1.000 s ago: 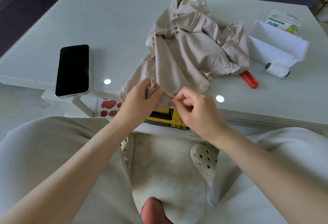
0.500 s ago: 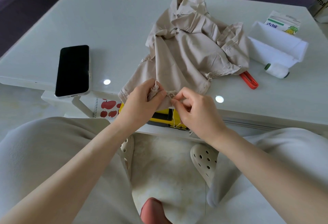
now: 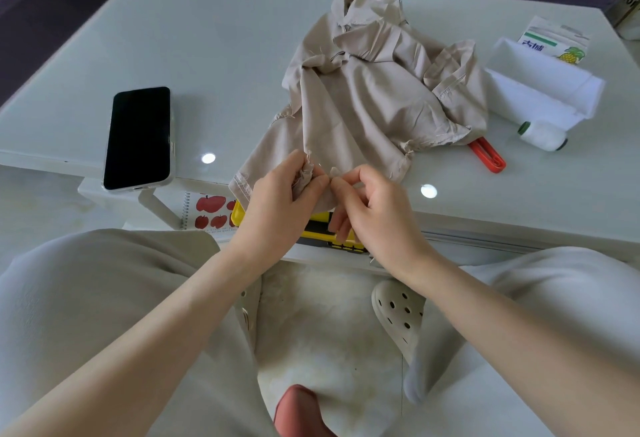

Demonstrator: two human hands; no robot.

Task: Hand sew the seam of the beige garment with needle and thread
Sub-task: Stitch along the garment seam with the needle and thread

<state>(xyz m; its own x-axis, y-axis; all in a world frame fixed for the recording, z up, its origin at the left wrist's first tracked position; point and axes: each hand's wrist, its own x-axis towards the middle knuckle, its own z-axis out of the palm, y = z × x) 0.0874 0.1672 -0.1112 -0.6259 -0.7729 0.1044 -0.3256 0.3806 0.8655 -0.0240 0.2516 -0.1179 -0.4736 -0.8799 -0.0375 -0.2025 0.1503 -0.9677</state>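
At the near edge of the table [image 3: 207,38], the beige garment [image 3: 363,107] lies crumpled, its edge bunched and gripped by the left hand [image 3: 277,201]. The right hand [image 3: 374,214] pinches the cloth just beside it, likely with the needle, too small to see. Sewing seems mid-stitch; how much seam is left is unclear.

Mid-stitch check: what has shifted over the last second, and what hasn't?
The right hand edged up and toward the left hand. Its pinching fingertips now meet the left thumb at the seam edge of the beige garment, and its lower fingers have uncurled a little. The left hand still grips the bunched edge. The rest of the garment, the phone and the thread spool stayed put.
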